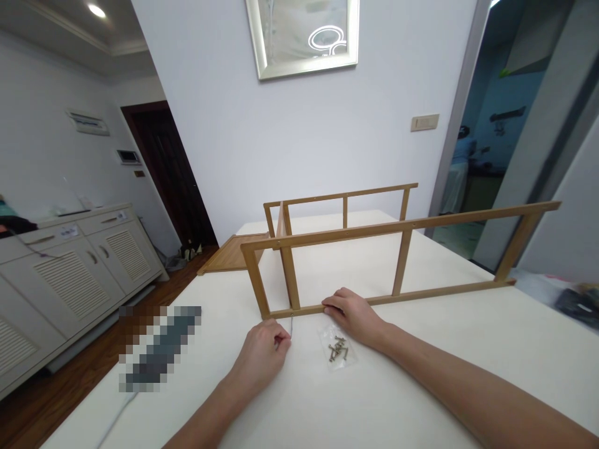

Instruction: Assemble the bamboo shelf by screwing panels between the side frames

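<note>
A wooden shelf frame (344, 234) lies on its side across the white table, with two ladder-like sides joined by a wooden board (282, 227) near its left end. My left hand (266, 349) is closed around a thin metal hex key (292, 325), whose far end meets the near lower rail close to that board. My right hand (350, 315) rests with bent fingers on the same rail, gripping it farther right. Just below the right hand lies a clear plastic bag (344, 362) with several brass-coloured screws (337, 349) in it.
A slatted wooden panel (231, 254) lies behind the frame at the left. On the table's left side is a blurred-out dark object (161, 349) with a white cable (115, 418). Behind the table (421, 362) stands a wall; a doorway is at the right.
</note>
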A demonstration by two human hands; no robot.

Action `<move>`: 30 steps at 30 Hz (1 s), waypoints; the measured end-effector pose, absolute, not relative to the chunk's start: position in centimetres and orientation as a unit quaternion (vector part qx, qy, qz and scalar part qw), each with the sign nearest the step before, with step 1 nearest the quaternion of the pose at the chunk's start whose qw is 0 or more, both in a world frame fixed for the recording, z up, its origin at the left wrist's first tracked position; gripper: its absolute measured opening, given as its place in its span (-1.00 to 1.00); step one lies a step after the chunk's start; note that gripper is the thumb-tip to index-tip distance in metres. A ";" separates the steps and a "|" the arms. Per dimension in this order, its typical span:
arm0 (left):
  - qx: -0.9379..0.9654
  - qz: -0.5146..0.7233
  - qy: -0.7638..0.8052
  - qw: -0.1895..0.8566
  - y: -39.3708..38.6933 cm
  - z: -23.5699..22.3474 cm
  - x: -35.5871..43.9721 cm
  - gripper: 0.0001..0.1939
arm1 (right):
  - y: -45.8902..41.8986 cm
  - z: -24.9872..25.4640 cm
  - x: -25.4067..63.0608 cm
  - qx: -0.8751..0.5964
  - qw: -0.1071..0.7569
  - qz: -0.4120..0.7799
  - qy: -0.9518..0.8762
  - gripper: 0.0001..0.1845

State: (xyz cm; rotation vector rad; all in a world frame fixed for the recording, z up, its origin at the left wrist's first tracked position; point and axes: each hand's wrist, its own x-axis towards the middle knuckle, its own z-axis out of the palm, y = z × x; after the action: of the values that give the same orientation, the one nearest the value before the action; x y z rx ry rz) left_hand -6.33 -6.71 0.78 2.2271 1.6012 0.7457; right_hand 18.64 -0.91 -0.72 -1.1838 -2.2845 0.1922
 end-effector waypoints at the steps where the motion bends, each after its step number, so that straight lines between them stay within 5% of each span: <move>1: 0.771 0.263 0.558 0.159 -6.6 0.7 -6.3 -0.79 | -0.9 -0.7 18.6 -0.441 0.277 0.071 -0.851 -0.76; 30: 0.745 0.308 0.562 0.184 -5.5 -0.6 -6.3 -0.79 | -0.8 -0.9 18.6 -0.439 0.285 0.067 -0.850 -0.76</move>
State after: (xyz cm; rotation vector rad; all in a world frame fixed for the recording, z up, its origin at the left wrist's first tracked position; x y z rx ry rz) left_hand -6.32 -5.46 -0.58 2.1001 1.5857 0.8677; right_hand 18.63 -0.77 -0.95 -1.1743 -2.2724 0.1798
